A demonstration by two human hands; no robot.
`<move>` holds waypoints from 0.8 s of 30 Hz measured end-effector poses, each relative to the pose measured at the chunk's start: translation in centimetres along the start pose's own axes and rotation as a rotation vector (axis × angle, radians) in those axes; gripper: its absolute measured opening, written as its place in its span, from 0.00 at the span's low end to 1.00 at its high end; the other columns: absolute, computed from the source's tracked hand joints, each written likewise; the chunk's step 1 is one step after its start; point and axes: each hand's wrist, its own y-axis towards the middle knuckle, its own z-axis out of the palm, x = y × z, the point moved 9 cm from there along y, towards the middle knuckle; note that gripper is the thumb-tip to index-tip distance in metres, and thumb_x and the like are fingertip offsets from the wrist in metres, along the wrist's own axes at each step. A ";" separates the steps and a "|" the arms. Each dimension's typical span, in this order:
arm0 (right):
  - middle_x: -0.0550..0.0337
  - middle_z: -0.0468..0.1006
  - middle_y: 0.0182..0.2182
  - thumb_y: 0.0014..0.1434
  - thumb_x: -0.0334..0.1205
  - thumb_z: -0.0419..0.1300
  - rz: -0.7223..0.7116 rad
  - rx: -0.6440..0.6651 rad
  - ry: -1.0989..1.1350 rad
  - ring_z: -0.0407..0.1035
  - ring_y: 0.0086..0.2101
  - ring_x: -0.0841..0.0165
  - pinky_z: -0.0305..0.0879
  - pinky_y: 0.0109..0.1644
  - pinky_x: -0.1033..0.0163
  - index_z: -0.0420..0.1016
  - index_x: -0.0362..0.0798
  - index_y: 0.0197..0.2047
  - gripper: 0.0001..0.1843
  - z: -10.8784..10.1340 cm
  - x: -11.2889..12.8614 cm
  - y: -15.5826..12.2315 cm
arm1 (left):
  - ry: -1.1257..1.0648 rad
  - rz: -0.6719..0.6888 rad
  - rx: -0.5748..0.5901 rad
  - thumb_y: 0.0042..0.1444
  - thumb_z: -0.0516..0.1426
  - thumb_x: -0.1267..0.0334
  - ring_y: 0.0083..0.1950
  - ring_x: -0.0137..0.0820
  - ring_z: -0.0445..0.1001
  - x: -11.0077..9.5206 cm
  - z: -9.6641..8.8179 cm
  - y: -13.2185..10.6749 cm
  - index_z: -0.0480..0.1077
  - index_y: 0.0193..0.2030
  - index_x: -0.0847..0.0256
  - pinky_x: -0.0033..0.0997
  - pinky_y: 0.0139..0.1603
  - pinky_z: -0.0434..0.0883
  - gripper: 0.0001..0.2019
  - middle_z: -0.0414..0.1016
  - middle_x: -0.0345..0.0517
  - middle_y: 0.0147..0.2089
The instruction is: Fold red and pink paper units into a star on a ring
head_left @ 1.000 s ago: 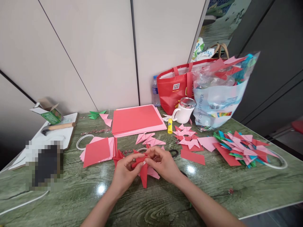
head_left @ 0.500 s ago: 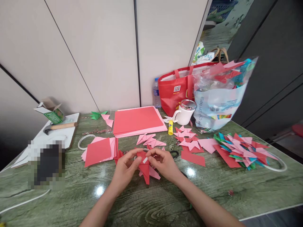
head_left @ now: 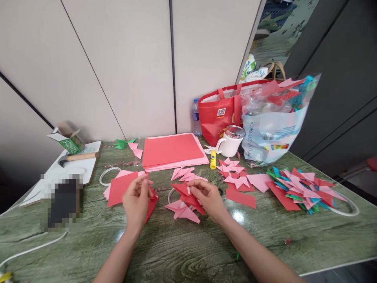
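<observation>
My right hand (head_left: 206, 194) is closed, thumb and fingers pinching a folded red paper piece (head_left: 179, 188). A small white strip shows at its fingertips. Under and in front of that piece lies a folded pink paper piece (head_left: 184, 212), beside a partly hidden ring (head_left: 170, 195). My left hand (head_left: 136, 202) is raised near the stack of red and pink paper squares (head_left: 119, 189), its fingers drawn together; whatever they pinch is too small to make out. Just right of it, another folded red paper piece (head_left: 152, 204) is partly covered by the hand.
Behind are large red sheets (head_left: 173, 151), a glue stick (head_left: 213, 160), a white mug (head_left: 231, 141) and a plastic bag (head_left: 265, 133). Colourful folded papers (head_left: 302, 188) pile up at right. At left, a hammer (head_left: 78, 157) lies on a white board (head_left: 55, 184).
My left hand has moved left, off the folded red paper piece, towards the paper squares. My right hand keeps hold of the piece, which now lies tilted, showing more pink paper in front.
</observation>
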 end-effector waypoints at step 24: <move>0.58 0.78 0.23 0.56 0.40 0.56 -0.038 0.146 -1.101 0.71 0.26 0.67 0.58 0.29 0.67 0.75 0.46 0.27 0.11 -1.1 1.8 0.8 | 0.557 0.412 0.752 0.56 0.52 0.72 0.44 0.37 0.68 1.2 6.9 -3.1 0.71 0.39 0.60 0.38 0.44 0.67 0.08 0.74 0.48 0.39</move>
